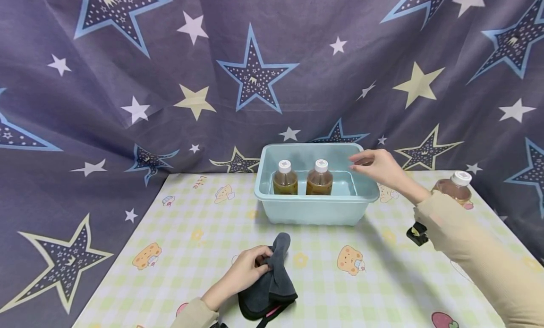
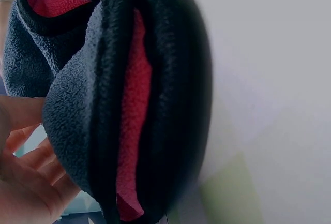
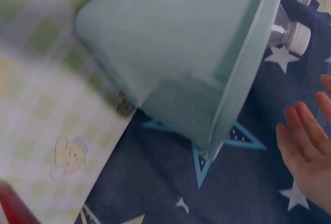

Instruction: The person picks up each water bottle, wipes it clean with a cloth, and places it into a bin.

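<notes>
My left hand [image 1: 243,272] grips a folded dark grey cloth [image 1: 272,283] with black edging, low over the front of the table. In the left wrist view the cloth [image 2: 72,110] shows a pink inner side, and the fingers [image 2: 39,164] are against its grey face. My right hand [image 1: 380,167] hovers by the right rim of a light blue plastic bin [image 1: 314,210], its fingers relaxed and holding nothing. Inside the bin, to the left and middle, stand two bottles of brownish liquid with white caps, a left bottle [image 1: 285,180] and a middle bottle [image 1: 319,180].
A third white-capped bottle [image 1: 454,188] stands at the table's right, partly behind my right sleeve [image 1: 471,252]. The checked tablecloth [image 1: 204,224] carries printed bears and fruit. A star-patterned curtain [image 1: 161,73] hangs behind the bin.
</notes>
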Available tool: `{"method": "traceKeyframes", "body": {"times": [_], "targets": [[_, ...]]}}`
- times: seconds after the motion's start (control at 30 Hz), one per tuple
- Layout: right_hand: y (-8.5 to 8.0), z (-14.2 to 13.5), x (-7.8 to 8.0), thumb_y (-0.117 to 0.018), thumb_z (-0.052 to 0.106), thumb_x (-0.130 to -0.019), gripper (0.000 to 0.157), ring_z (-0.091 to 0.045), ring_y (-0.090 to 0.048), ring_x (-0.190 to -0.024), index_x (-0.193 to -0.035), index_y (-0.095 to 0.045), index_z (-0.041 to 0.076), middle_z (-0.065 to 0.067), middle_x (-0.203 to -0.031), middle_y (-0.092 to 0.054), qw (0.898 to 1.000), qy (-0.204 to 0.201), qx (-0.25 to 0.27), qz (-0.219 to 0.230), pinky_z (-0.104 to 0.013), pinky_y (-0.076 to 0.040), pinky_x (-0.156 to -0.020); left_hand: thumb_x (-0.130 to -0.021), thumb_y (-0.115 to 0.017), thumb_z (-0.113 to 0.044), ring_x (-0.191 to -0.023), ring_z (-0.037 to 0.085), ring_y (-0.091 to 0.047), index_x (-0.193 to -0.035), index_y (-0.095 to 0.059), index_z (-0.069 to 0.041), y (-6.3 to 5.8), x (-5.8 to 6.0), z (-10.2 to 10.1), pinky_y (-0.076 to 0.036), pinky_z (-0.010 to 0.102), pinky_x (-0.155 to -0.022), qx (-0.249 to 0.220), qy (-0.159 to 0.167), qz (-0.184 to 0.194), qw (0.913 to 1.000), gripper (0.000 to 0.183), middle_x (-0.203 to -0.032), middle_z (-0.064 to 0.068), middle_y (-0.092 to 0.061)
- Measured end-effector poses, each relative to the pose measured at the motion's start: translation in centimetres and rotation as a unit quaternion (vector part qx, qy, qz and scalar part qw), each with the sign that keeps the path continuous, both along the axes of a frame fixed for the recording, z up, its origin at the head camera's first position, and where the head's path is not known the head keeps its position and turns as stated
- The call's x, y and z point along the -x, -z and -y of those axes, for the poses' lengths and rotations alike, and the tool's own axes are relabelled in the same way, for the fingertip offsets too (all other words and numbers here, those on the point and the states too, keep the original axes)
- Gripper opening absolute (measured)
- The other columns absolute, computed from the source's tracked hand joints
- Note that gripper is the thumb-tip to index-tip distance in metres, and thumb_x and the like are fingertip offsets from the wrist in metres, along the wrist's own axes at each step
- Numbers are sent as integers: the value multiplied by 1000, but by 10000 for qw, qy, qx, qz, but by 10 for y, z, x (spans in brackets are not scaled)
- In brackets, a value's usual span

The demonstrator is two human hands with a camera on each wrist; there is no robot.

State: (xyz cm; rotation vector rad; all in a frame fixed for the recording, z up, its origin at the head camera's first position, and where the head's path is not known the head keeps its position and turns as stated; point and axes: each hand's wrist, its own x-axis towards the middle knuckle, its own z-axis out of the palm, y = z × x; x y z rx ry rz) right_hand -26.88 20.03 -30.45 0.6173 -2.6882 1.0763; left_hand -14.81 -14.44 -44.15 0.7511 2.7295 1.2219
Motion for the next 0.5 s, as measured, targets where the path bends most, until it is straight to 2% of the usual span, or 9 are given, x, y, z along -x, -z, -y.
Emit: {"method": "traceKeyframes", "body": {"times": [0.1,0.2,0.3,0.4,0.5], "targets": [[-2,-11,-4,-60,12,-82,26,-30,-61,-82,-103,-63,-2,-18,-94,-64,9999,38,-62,-122,-33,-49,-69,-77,-62,-1,-69,4,-50,-89,-58,-13,0,0,0,-42,21,-59,-3,0,2,10000,18,-82,-4,-58],[-4,-21,-8,-61,12,-82,25,-30,-62,-81,-102,-63,-3,-19,-91,-64,9996,100,-109,-225,-23,-49,-67,-77,-63,-1,-68,5,-50,-89,-58,-13,0,0,0,-42,21,-58,-1,1,-29,10000,18,-82,-4,-58],[-6,-32,-12,-62,10,-81,23,-22,-64,-78,-99,-64,-4,-19,-89,-65,9991,106,-144,-372,-13,-45,-64,-77,-63,0,-68,5,-50,-89,-58,-12,0,0,0,-42,21,-58,-3,2,-45,10000,18,-82,-4,-58],[-9,-42,-16,-63,9,-80,22,-8,-62,-74,-97,-65,-3,-19,-89,-65,9982,122,-240,-533,-7,-42,-63,-77,-63,-1,-69,5,-50,-89,-58,-13,0,0,0,-42,21,-59,12,-13,7,10000,18,-82,-4,-58],[-11,-53,-20,-63,10,-80,22,-12,-62,-76,-98,-65,-2,-19,-92,-64,9964,247,-482,-655,-7,-40,-62,-77,-63,-1,-69,5,-50,-89,-58,-13,-1,0,0,-42,21,-59,15,-23,47,10000,17,-82,-4,-58]]}}
